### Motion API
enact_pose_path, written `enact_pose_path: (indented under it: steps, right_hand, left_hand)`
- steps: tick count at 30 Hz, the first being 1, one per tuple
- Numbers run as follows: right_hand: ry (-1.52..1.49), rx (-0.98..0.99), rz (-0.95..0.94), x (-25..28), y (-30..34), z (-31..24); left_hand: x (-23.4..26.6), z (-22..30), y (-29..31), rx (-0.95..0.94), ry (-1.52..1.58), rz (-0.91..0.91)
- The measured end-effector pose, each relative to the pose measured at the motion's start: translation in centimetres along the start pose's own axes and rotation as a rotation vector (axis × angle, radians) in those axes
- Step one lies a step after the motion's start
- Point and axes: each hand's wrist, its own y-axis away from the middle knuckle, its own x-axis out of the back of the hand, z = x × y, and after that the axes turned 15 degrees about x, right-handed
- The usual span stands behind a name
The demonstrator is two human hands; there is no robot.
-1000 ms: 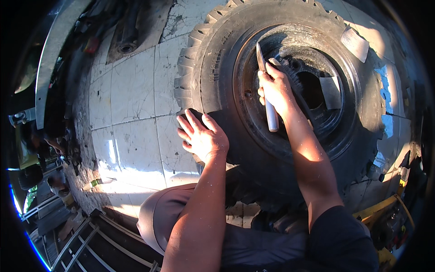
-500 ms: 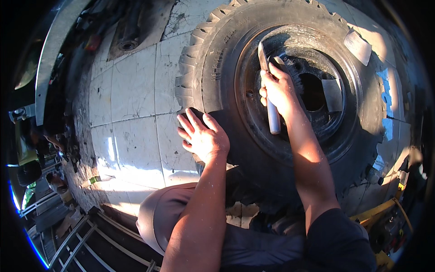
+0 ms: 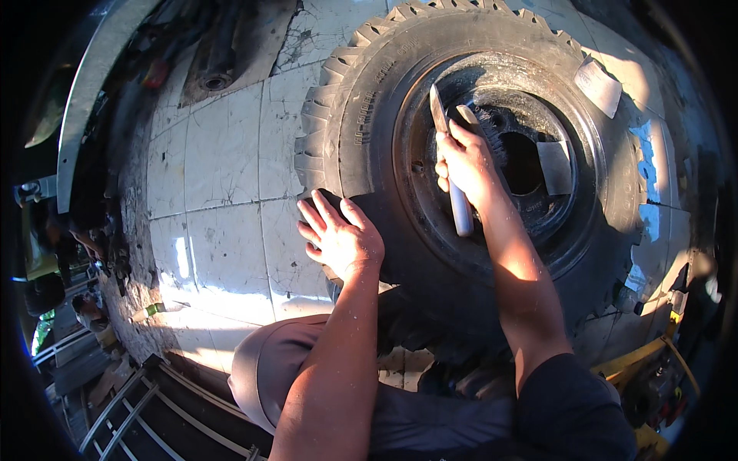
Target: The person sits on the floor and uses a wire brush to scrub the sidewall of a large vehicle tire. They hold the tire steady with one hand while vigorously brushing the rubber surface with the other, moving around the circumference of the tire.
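A large black tyre [image 3: 357, 115] lies flat with its dirty metal rim [image 3: 419, 196] facing up. Over the rim's left part, my right hand [image 3: 470, 165] is closed round a knife [image 3: 460, 203], its pale grey handle toward me and its pointed blade away. Right beside that hand lies a wire brush [image 3: 466, 117] in the rim, its bristles partly hidden by my fingers. My left hand [image 3: 344, 237] is at the tyre's left edge, palm down, fingers spread and holding nothing. A grey rectangular sheet [image 3: 554, 167] lies in the rim by the round centre hole.
Another curved sheet [image 3: 598, 86] rests on the tyre's far right sidewall. Worn white tiles [image 3: 223, 169] cover the floor. A metal frame [image 3: 142, 407] stands at lower left, yellow equipment [image 3: 638, 357] at lower right. A person [image 3: 94, 315] is at the far left.
The whole view has shifted slightly, so the tyre sits a little lower and further left. Both hands hold nearly the same places on the tyre.
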Motion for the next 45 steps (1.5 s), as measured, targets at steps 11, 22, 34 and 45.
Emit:
enact_pose_path:
  steps: [11, 22, 34, 45]
  right_hand:
    - [-0.020, -0.011, -0.026, 1.1, -0.3, -0.3]
    - [0.307, 0.164, 0.017, 0.7, -0.8, 1.1]
    - [1.035, 0.050, -0.125, -3.0, 1.1, -4.3]
    - [1.445, 0.058, -0.226, -3.4, -2.5, -7.1]
  left_hand:
    - [-0.4, 0.2, 0.1, -0.014, -0.004, 0.014]
    - [0.1, -0.1, -0.1, -0.019, 0.005, 0.017]
    - [0.4, -0.2, 0.0, -0.001, -0.009, -0.011]
    - [0.0, -0.4, 0.0, -0.037, 0.158, -0.006]
